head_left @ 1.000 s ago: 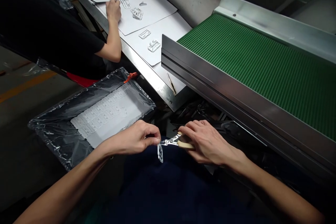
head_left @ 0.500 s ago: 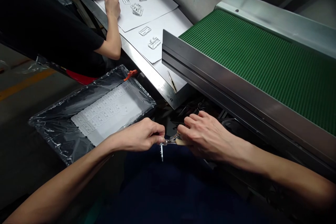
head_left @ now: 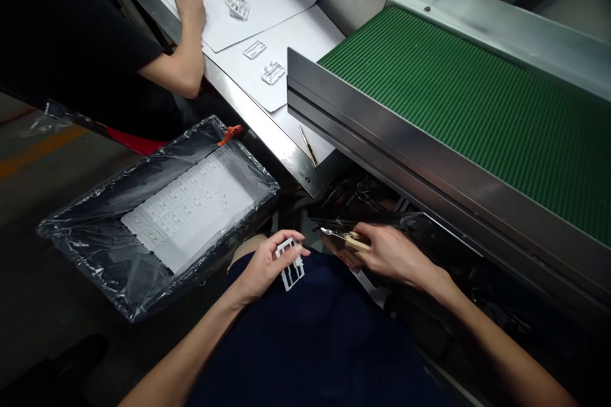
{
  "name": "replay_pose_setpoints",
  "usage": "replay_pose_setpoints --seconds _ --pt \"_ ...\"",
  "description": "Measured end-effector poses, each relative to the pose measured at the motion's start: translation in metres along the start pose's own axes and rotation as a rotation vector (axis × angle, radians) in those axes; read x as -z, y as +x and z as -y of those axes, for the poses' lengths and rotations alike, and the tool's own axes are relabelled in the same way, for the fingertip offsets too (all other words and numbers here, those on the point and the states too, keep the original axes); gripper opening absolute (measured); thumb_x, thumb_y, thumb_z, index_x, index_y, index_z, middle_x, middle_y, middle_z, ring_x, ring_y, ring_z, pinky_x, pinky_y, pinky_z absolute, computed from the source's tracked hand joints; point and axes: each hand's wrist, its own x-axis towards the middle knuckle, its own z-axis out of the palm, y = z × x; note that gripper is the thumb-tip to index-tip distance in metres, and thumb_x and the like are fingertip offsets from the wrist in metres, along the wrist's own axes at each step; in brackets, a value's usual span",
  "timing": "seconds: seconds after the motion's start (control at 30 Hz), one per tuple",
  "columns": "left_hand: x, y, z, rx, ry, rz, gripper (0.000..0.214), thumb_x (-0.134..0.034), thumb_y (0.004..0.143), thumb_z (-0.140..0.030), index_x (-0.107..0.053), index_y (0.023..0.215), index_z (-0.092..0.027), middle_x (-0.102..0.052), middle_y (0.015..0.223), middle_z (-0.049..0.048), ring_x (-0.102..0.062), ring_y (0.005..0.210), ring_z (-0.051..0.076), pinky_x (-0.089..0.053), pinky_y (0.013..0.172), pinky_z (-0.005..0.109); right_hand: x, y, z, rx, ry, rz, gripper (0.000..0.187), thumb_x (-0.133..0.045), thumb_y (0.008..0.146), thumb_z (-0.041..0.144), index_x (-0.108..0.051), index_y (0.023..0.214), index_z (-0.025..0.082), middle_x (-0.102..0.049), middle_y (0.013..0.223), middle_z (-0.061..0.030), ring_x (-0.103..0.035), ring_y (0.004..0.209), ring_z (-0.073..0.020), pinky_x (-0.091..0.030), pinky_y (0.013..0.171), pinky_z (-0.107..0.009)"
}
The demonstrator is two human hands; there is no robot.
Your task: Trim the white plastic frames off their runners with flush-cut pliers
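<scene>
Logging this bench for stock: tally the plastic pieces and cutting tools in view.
Plastic pieces on the white paper sheets: 5
Plastic piece in the left hand: 1
Snips in the right hand: 1
Total: 7

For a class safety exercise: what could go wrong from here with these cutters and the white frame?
The bare right hand holds pointed cutters not far from the bare left hand, so a slip might nick skin. The white frame could also slip from the left hand and fall onto the plastic-wrapped tray, perhaps getting mixed with the white parts there.
</scene>
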Motion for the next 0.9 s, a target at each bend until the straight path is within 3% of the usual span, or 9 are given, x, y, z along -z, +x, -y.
replay_pose_setpoints --seconds 0.1,0.2,0.37,0.57,0.9 --pt "-0.009 0.007 0.009 0.036 -0.301 -0.088 0.040 -0.048 0.086 -0.048 -0.060 0.102 -0.013 -0.057 0.090 0.0082 -0.056 0.078 0.017 -0.048 0.073 0.029 -0.006 -0.004 -0.001 0.072 0.021 -0.080 0.013 -0.052 0.079 0.030 -0.056 0.089 0.023 -0.060 0.078 -0.0013 -0.054 0.064 -0.0141 -0.032 0.053 -0.023" --pt "-0.012 0.012 0.001 0.090 -0.406 -0.072 0.053 -0.042 0.085 -0.058 -0.065 0.096 -0.012 -0.057 0.083 0.0076 -0.055 0.067 0.015 -0.048 0.065 0.027 -0.006 -0.003 0.004 0.195 -0.032 -0.168 0.021 -0.052 0.080 0.031 -0.055 0.099 0.022 -0.058 0.085 -0.0028 -0.054 0.074 -0.0155 -0.037 0.064 -0.025" --pt "-0.015 0.015 -0.016 0.175 -0.332 -0.056 0.061 -0.035 0.083 -0.066 -0.066 0.086 -0.013 -0.061 0.074 0.0069 -0.053 0.056 0.012 -0.044 0.051 0.022 0.006 0.002 0.016 0.328 -0.172 -0.224 0.026 -0.049 0.081 0.031 -0.053 0.104 0.019 -0.055 0.087 -0.0049 -0.049 0.079 -0.0178 -0.036 0.073 -0.030" --pt "-0.019 0.016 -0.020 0.204 -0.284 0.049 0.066 -0.029 0.085 -0.065 -0.065 0.072 -0.011 -0.058 0.063 0.0052 -0.050 0.050 0.010 -0.042 0.049 0.020 0.016 0.008 0.020 0.390 -0.280 -0.178 0.026 -0.048 0.076 0.026 -0.053 0.101 0.018 -0.054 0.087 -0.0053 -0.048 0.078 -0.0182 -0.033 0.073 -0.032" --pt "-0.020 0.015 -0.020 0.246 -0.281 0.055 0.064 -0.032 0.085 -0.064 -0.068 0.087 -0.012 -0.057 0.068 0.0039 -0.051 0.052 0.010 -0.040 0.047 0.018 0.018 0.009 0.015 0.446 -0.329 -0.190 0.015 -0.048 0.080 0.031 -0.055 0.087 0.019 -0.053 0.075 -0.0020 -0.044 0.064 -0.0135 -0.030 0.063 -0.028"
